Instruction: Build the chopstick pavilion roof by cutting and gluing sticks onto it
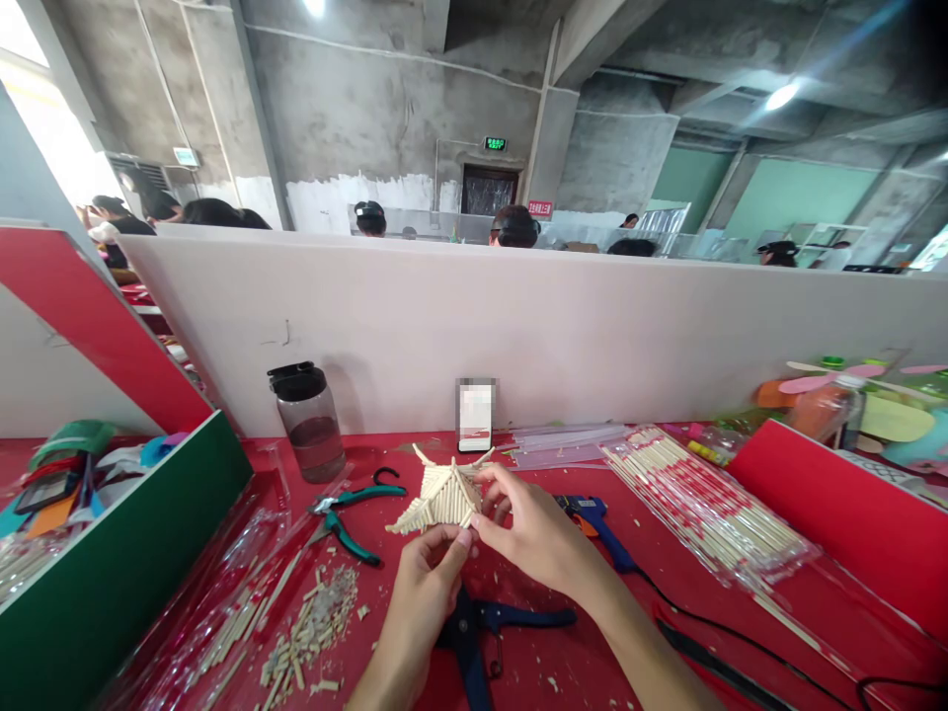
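Note:
A small roof-shaped model [436, 491] made of pale wooden sticks, with flared corners, is in front of me above the red table. My left hand [434, 568] pinches its near corner between thumb and fingers. From the right, my right hand [522, 518] grips the same corner, its thumb and index finger at the model's edge. Below my hands lie dark blue-handled cutters [474, 642], partly hidden by my left hand. Teal-handled pliers [348, 513] rest open to the left of the model. A blue glue gun [592, 513] lies behind my right forearm.
Cut stick scraps [315, 622] are piled at the left front. A water bottle [307, 425] and a propped phone [475, 420] stand near the white partition [555, 336]. Bagged sticks [711, 504] lie right. A green-sided box [133, 553] and a red panel [844, 523] flank the table.

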A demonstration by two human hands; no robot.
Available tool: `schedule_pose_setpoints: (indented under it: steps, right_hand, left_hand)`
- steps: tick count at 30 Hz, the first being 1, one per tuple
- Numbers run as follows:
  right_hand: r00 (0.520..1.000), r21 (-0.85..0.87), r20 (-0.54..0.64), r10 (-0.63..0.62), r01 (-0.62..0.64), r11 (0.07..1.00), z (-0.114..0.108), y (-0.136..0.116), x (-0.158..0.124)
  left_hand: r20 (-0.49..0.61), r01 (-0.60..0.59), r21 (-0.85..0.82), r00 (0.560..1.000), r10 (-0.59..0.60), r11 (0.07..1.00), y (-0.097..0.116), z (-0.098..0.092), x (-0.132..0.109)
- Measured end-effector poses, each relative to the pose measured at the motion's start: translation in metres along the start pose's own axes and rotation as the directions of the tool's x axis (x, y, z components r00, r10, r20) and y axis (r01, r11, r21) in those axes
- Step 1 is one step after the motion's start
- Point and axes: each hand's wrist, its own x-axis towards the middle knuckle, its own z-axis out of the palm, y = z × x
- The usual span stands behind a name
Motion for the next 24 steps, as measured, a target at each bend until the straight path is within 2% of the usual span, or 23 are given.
schedule_pose_setpoints:
  steps: [14, 24]
  right_hand:
    - [0.997, -0.072, -0.075, 0.018, -0.023, 0.997, 0.0073, 0.0050, 0.0013]
    - [0.999, -0.099, -0.053, 0.009, -0.014, 0.995, 0.0054, 0.0042, 0.0011]
  left_hand:
    - [0.006, 0.013, -0.006, 1.000, -0.013, 1.000, -0.0013, -0.0001, 0.0012]
    - [0.015, 0.005, -0.006, 1.000, -0.005, 1.000, -0.0019, -0.0004, 0.0029]
